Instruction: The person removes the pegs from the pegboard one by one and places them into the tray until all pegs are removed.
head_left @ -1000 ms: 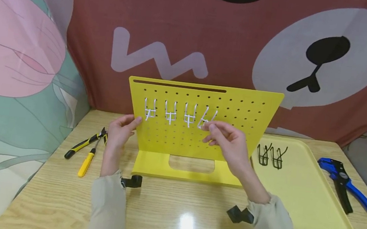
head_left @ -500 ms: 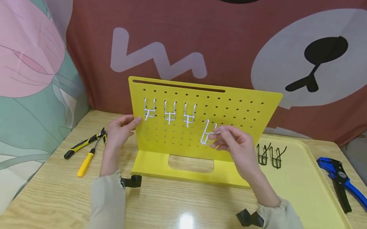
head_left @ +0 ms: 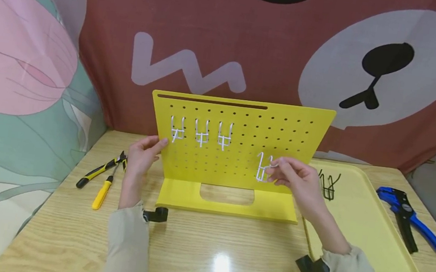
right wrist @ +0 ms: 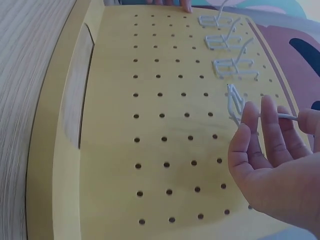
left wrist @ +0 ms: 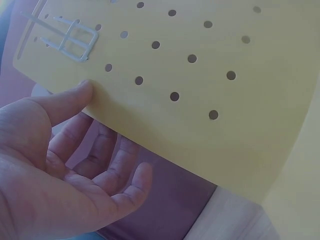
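A yellow pegboard (head_left: pixel 198 167) stands upright on its base, with three white wire hooks (head_left: pixel 201 134) hung in a row at its upper left. My left hand (head_left: pixel 144 154) grips the board's left edge. In the left wrist view the thumb lies on the front face and the other fingers are behind the edge. My right hand (head_left: pixel 297 181) pinches a fourth white hook (head_left: pixel 261 170) by its prong, in front of the board's lower right part. That hook appears apart from the board, its two bent ends pointing up; the fingers hide part of it.
Right of the board lies a pale yellow tray (head_left: pixel 367 243) with black wire hooks (head_left: pixel 329 187), partly covered by my right hand. Blue wire strippers (head_left: pixel 407 211) lie beyond it. On the left are pliers (head_left: pixel 96 175) and a yellow-handled screwdriver (head_left: pixel 102 193).
My right hand has drawn the white hook down and to the right, away from the row on the board. The left hand stays at the board's edge.
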